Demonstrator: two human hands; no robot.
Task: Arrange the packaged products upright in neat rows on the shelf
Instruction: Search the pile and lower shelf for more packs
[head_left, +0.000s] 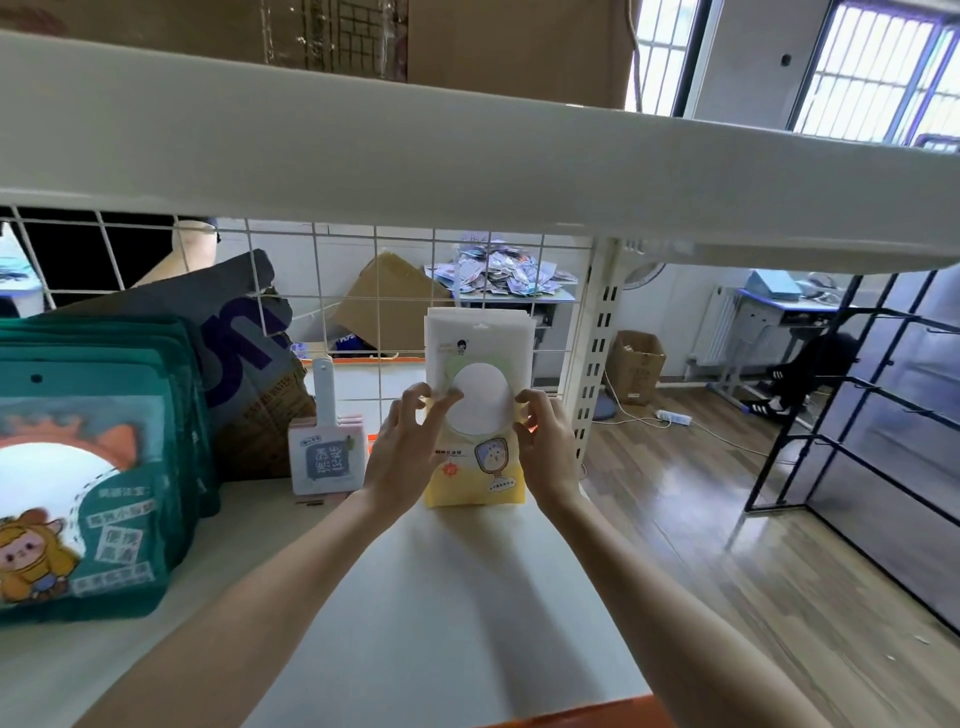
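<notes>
holding a stack of yellow-and-white packets (480, 415) upright on the white shelf (457, 597), near its right end, back edge close to the wire grid panel (363, 270). left hand (402, 457) grips the stack's left edge, fingers curled onto the front by the round white window; right hand (548, 447) grips the right edge the same way. stack sits between both hands, base on the shelf. packets are flat glossy pouches, rectangular, with a hang slot at the top, yellow lower half with cartoon print. just left of the left hand: a small stack of pink-and-white hand mirror packs (324, 457), upright, handle pointing up. far left: a row of teal pouches (104, 467), matte-looking, cartoon print, standing upright. folded cardboard box (244, 364) leans behind them against the grid. shelf surface smooth, painted white.
</notes>
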